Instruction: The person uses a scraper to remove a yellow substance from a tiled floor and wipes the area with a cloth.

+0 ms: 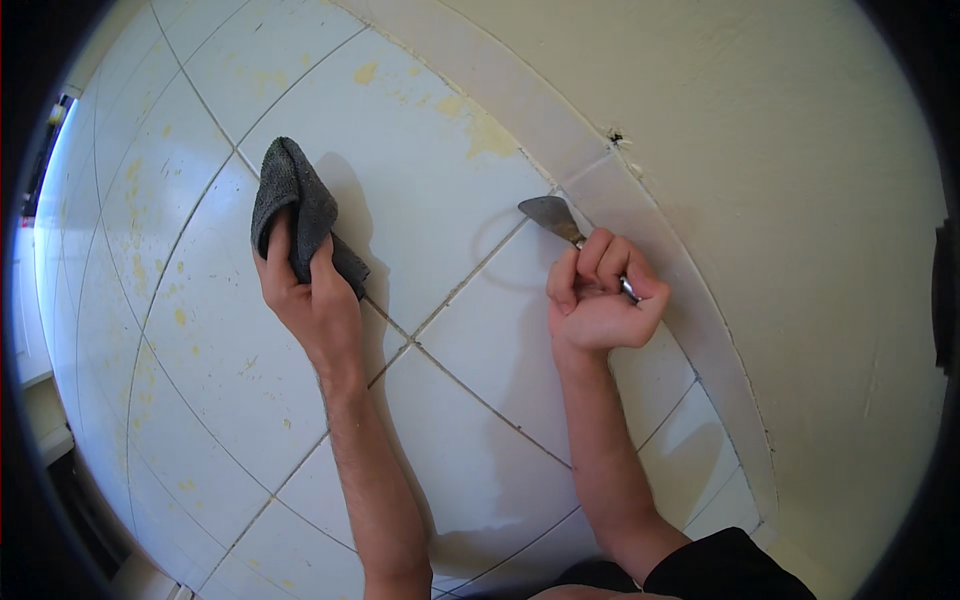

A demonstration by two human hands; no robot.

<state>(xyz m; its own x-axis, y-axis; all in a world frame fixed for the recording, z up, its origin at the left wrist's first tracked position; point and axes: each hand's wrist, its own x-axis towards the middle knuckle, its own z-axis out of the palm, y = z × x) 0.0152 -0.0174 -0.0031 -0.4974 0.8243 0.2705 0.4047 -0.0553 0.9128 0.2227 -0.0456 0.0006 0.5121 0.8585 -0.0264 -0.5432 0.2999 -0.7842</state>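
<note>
A folded dark grey cloth (297,200) is gripped in my left hand (315,290), the thumb and fingers pinching its lower part above the white floor tiles (480,380). My right hand (607,295) is closed around the handle of a small scraper (549,215). The scraper's dull metal blade points up and left, near a grout line by the wall's base. I cannot tell whether the blade touches the tile. Most of its handle is hidden by my fingers.
Yellowish patches (490,135) mark the tiles at the top and along the left. A pale tile skirting (650,215) curves along the cream wall (800,250) on the right. A small dark hole (616,138) shows just above the skirting. Various objects stand at the far left edge.
</note>
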